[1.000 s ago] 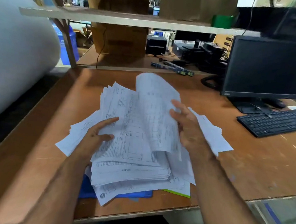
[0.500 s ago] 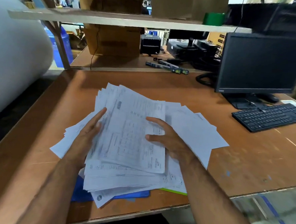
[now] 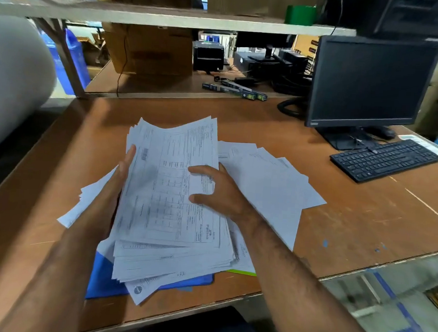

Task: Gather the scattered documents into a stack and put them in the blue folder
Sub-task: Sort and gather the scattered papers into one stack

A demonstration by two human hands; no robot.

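A thick stack of printed white documents (image 3: 165, 201) lies in the middle of the wooden desk, its far edge lifted. My left hand (image 3: 115, 185) presses flat against the stack's left edge. On top of the stack my right hand (image 3: 216, 191) grips its right side, thumb on the upper sheet. Loose sheets (image 3: 270, 183) fan out to the right under my right wrist, and more loose sheets (image 3: 84, 204) stick out at the left. The blue folder (image 3: 103, 279) lies under the pile near the desk's front edge, mostly covered.
A black keyboard (image 3: 385, 159) and monitor (image 3: 369, 82) stand at the right. A green sheet edge (image 3: 243, 271) peeks from under the papers. A large white roll (image 3: 12, 78) sits at the left. A shelf (image 3: 170, 18) hangs overhead, with boxes and devices behind the desk (image 3: 336, 222).
The sheet that my right hand held curled up has come down onto the stack. Both hands now hold the stack by its sides, and its far edge has risen.
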